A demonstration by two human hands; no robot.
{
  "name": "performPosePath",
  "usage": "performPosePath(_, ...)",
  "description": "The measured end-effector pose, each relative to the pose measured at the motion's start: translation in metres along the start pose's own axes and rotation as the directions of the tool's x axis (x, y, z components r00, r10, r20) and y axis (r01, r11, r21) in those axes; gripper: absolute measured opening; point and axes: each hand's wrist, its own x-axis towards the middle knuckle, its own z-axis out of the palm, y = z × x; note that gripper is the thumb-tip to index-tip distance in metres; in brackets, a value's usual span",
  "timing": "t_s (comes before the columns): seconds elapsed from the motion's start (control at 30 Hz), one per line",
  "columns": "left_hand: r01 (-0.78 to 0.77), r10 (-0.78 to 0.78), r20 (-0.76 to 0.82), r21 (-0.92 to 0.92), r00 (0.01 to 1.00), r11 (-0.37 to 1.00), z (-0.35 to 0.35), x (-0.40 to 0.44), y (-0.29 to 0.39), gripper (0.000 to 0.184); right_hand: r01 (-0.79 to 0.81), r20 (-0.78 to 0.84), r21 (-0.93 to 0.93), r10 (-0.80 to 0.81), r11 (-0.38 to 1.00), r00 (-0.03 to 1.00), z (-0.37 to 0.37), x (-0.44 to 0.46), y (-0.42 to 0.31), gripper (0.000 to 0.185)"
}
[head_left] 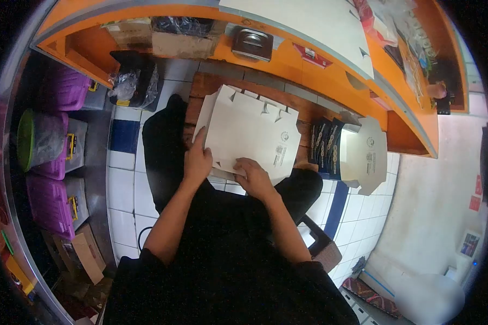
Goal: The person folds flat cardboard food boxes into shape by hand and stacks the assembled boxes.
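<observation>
A flat, unfolded white cardboard box (249,130) with tabs along its far edge and small dark print at right lies before me. Other sheets show from under its left side. At the left edge, my left hand (199,161) grips the cardboard, its fingers pointing away from me. My right hand (253,176) is at the near edge, fingers curled on the cardboard; its thumb side is partly hidden. Beneath is a low brown wooden table (203,82). To the right stand several dark blue printed cartons (326,149) beside an open white box (370,154).
An orange counter (341,81) runs across the far side, with a metal lid (253,43) in it. Purple-lidded bins (49,206) and a green-rimmed tub (40,141) fill the left shelf. A black bag (138,78) sits at far left. White floor tiles (122,187) surround my legs.
</observation>
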Motion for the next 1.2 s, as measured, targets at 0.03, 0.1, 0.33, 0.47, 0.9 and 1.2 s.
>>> performPosePath(0.03,0.05,-0.047,0.026,-0.131,0.999,0.99,-0.003,0.004,-0.002,0.063,0.0,0.0,0.006,0.0,1.0,1.0,-0.001,0.0,0.001,0.027)
performPosePath(0.1,0.07,-0.058,0.045,-0.317,0.997,0.946,0.009,0.014,-0.021,0.064,0.062,0.013,0.051,-0.062,0.997,0.998,-0.007,0.003,0.005,0.031)
performPosePath(0.33,0.531,-0.253,0.47,-0.691,0.845,0.491,-0.021,0.015,-0.005,0.068,-0.13,0.145,0.403,0.077,0.906,0.986,-0.03,0.017,0.019,0.031)
performPosePath(0.47,0.008,0.177,0.253,-0.592,0.951,0.806,-0.003,0.01,-0.021,0.075,-0.135,0.163,0.552,0.052,0.823,0.985,-0.046,0.015,0.021,0.026)
performPosePath(0.9,-0.689,0.706,-0.197,0.156,0.68,0.708,-0.032,-0.027,0.069,0.014,0.025,-0.25,0.147,0.013,0.989,0.968,-0.099,0.004,-0.059,0.019)
performPosePath(1.2,-0.809,0.805,0.175,0.298,0.568,0.506,-0.053,-0.027,0.08,0.01,0.101,-0.167,0.076,-0.087,0.992,0.982,-0.092,-0.001,-0.069,0.014)
